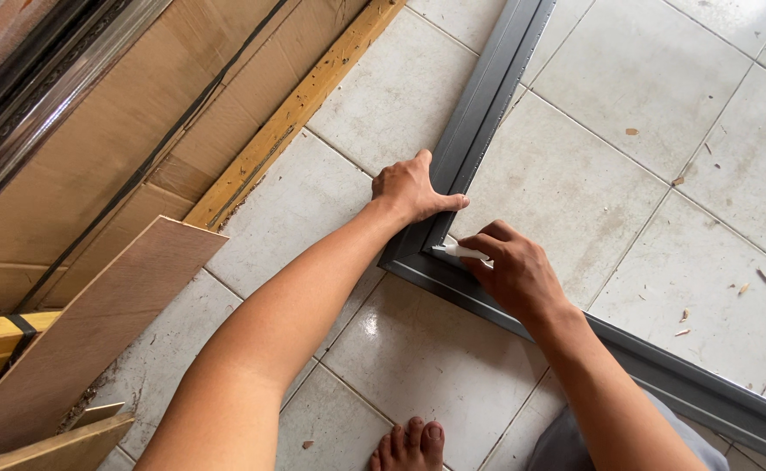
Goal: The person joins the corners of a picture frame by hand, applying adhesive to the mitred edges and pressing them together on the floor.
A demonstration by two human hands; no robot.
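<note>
Only packaging in view: flattened brown cardboard sheets (139,131), top left, leaning behind the yellow wooden strip (296,109). Plain brown, dark seam lines. No labels, signs or screens.

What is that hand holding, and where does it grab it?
The right hand holds a small white tool by its back end. The left hand presses on the grey frame corner.

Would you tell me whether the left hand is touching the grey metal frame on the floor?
Touching. The head view shows the left hand pressed flat on the grey frame near its corner, thumb lying across the inner edge.
</note>
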